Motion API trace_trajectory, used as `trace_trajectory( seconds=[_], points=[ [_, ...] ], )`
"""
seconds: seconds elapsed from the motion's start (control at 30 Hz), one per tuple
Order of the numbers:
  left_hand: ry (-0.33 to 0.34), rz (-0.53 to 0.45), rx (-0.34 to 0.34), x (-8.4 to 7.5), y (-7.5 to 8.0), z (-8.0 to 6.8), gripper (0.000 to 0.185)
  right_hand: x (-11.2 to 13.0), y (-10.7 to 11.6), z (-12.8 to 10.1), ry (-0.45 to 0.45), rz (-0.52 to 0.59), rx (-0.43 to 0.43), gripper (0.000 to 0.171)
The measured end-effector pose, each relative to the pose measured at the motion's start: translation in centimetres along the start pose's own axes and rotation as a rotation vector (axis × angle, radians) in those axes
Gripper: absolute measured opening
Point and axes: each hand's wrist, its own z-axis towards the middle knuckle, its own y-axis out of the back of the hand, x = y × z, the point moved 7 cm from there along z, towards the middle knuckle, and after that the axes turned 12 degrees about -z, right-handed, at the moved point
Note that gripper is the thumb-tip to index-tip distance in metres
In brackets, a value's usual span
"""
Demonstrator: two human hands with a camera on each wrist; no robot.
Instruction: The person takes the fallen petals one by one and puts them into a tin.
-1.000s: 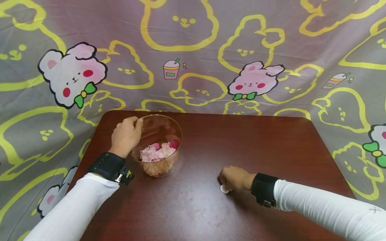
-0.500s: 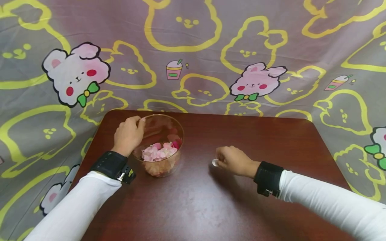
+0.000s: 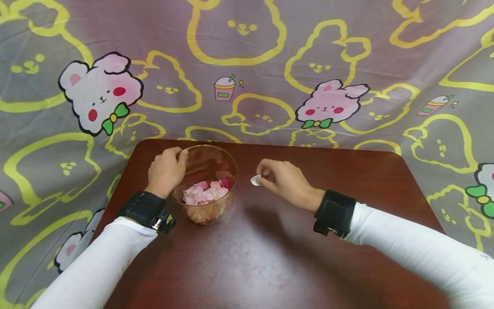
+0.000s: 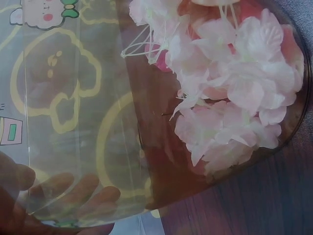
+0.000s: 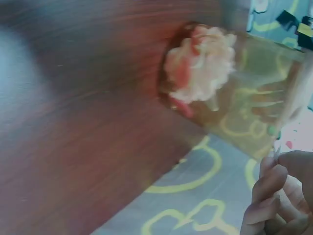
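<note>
A clear tub with a gold-tinted rim (image 3: 212, 155) stands on the table, holding pink and white artificial petals (image 3: 204, 193) in its lower part. My left hand (image 3: 166, 174) grips the tub's rim on the left, fingers against the wall. The left wrist view shows the pale petals (image 4: 234, 83) close up, with those fingers seen through the clear wall. To the right of the tub, my right hand (image 3: 287, 182) pinches a small white petal (image 3: 255, 180) between thumb and fingertips, raised above the table. In the right wrist view, the right hand (image 5: 279, 196) overlaps the tub's mouth.
The brown table (image 3: 247, 274) has rounded far corners. A patterned cloth (image 3: 262, 73) with yellow outlines and rabbit heads hangs behind it and at both sides.
My right hand has lifted the white petal off the table and carried it forward and left, toward the tub. My left hand keeps its hold on the rim.
</note>
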Motion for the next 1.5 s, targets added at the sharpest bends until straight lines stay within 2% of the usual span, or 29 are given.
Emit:
trace_trajectory(
  seconds=[0.37,0.67,1.07,1.5],
  points=[
    [-0.006,-0.003,-0.008,-0.1,0.0,-0.1,0.040,3.9,0.7,2.7,0.055,-0.018,-0.038,0.010],
    [-0.002,-0.004,-0.009,0.1,0.1,0.1,0.042,6.3,-0.6,4.8,0.088,-0.118,0.031,0.011],
    [-0.006,-0.005,-0.011,0.1,0.0,0.0,0.043,6.8,-2.8,5.3,0.090,-0.230,0.187,0.021],
    [0.007,-0.004,-0.021,0.2,-0.1,-0.5,0.043,7.2,-2.6,4.6,0.116,-0.216,0.175,0.021]
  ],
)
